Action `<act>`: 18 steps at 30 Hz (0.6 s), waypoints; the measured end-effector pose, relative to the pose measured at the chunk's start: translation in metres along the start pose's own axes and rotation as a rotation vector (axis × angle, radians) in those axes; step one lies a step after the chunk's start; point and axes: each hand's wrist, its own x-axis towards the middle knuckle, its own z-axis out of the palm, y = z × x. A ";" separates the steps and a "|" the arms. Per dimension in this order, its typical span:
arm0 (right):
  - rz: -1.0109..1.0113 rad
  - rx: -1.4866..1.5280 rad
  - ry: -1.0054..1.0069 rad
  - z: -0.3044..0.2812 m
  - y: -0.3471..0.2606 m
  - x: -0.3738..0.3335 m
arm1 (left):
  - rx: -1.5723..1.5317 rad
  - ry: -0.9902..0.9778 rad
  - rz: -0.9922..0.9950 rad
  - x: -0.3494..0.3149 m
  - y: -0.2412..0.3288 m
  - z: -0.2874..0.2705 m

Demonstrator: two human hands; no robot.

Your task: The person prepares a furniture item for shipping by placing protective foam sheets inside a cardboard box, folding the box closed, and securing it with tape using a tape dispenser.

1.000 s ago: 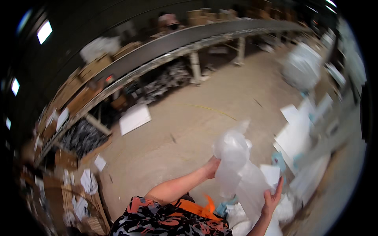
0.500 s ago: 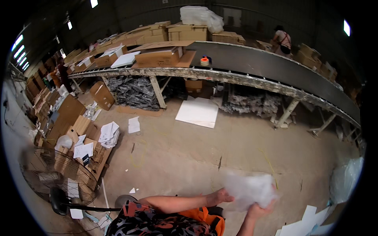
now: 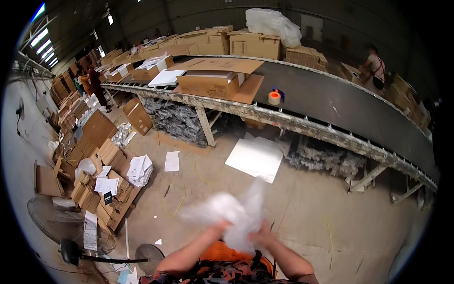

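A thin, white, translucent plastic sheet, blurred by motion, spreads in front of my body, with one part flaring left and another rising upward. Whether it is a bag or a single sheet, I cannot tell. My left hand is closed on its lower left part. On the other side, my right hand grips its lower right edge. Both forearms reach in from the lower edge of the view. Beyond the sheet, a flat white board lies on the floor by the conveyor.
A long conveyor crosses ahead, bearing an open carton and a tape dispenser. Flattened cardboard and papers fill a pallet at left. A wire-caged fan stands at lower left. A co-worker stands beyond the conveyor.
Both hands have moved left with the plastic sheet, which has gone from a compact, flat shape to a spread, flaring one. My view has shifted, too.
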 end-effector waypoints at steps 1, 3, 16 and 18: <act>0.003 0.001 -0.001 0.004 -0.005 0.025 | -0.275 0.121 -0.049 0.014 0.037 0.003; -0.187 0.176 -0.088 0.026 -0.022 0.075 | -0.551 0.250 -0.121 0.033 0.070 -0.016; -0.545 -0.298 0.371 -0.011 -0.148 0.403 | -0.238 0.305 0.575 0.321 0.004 -0.242; -0.734 -0.447 0.561 -0.064 -0.192 0.463 | -0.097 0.191 0.558 0.334 0.005 -0.290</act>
